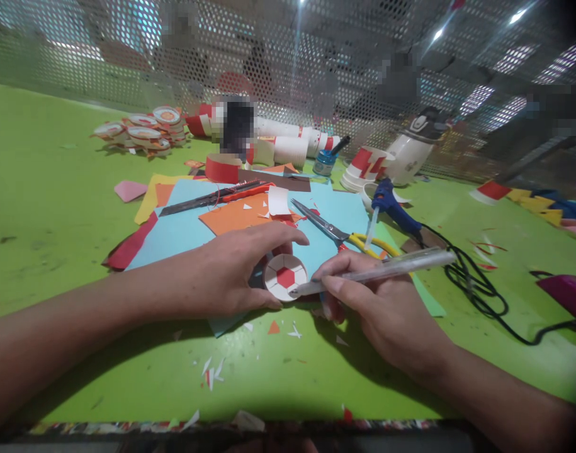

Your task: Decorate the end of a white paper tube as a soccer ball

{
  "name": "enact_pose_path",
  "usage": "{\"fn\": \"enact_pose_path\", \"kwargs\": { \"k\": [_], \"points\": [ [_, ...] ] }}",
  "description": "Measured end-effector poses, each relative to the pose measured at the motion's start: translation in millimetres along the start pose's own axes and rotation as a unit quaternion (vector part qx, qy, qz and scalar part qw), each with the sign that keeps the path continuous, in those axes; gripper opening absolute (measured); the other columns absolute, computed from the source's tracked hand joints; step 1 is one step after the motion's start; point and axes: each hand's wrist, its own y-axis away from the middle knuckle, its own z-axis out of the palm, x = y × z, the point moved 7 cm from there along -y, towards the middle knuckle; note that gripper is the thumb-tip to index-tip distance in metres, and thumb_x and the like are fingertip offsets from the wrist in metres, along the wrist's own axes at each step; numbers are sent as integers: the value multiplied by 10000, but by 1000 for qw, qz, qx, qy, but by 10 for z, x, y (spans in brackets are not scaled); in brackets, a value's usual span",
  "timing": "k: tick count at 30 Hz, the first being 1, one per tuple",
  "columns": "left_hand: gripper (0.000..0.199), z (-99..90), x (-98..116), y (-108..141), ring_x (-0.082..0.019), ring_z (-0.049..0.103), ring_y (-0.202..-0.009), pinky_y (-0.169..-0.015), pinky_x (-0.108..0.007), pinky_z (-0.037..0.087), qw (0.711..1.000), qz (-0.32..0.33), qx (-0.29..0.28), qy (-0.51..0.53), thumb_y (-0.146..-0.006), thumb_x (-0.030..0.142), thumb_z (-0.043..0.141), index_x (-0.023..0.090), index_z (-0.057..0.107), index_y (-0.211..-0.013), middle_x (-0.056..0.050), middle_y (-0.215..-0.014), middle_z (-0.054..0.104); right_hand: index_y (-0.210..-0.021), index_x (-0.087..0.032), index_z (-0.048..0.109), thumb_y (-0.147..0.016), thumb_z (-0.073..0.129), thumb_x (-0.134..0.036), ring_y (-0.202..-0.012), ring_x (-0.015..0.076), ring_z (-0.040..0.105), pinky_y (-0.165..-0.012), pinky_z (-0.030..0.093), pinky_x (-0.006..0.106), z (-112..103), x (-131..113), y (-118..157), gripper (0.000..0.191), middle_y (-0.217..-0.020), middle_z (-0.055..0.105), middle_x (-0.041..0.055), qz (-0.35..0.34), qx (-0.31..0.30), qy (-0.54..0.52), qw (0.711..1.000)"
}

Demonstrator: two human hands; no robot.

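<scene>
A small white disc (286,277), red and hexagonal at its centre, is tilting above the counter (141,371), the left grip (240,267) curling half-closed around its edge. The right grip (372,296) is pinching a slim translucent pen (382,267), tip meeting the disc. Line-drawing seems the step in hand; the next move is probably calling for light, steady pressure. Beyond, smooth blue paper (184,236) is lying beneath yellow-handled steel scissors (332,231).
</scene>
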Motion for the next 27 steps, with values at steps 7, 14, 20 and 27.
{"fn": "enact_pose_path", "kwargs": {
  "k": [7, 14, 20, 27],
  "points": [
    [505, -2, 2, 1, -167, 587, -837, -711, -268, 460, 1000, 1, 0, -6, -776, 248, 709, 194, 484, -1225, -26, -1026, 600, -805, -211, 609, -890, 559, -238, -549, 96, 545, -557, 455, 219, 3, 26, -8, 103, -576, 610, -47, -6, 0, -15, 1000],
    [511, 12, -12, 2, -168, 594, -869, -730, -266, 462, 1000, 1, -1, -1, -781, 266, 714, 187, 486, -1231, -27, -1042, 602, -796, -213, 605, -880, 551, -244, -544, 101, 561, -554, 465, 223, -9, -14, -9, 105, -573, 627, -42, -7, 10, 25, 1000],
    [524, 7, -15, 4, -168, 594, -887, -734, -262, 471, 1000, 13, 7, -13, -779, 268, 716, 199, 480, -1242, -30, -1069, 602, -782, -199, 609, -859, 564, -246, -503, 99, 546, -515, 451, 224, 0, -16, -3, 102, -541, 618, -41, -1, 1, 15, 1000],
    [506, -1, 9, 13, -172, 596, -874, -727, -269, 482, 1000, 22, 11, -19, -790, 293, 708, 188, 486, -1233, -36, -1057, 610, -770, -192, 618, -860, 563, -234, -524, 96, 542, -537, 460, 222, -8, -2, -12, 113, -544, 608, -39, -6, 4, -30, 1000]
  ]
}}
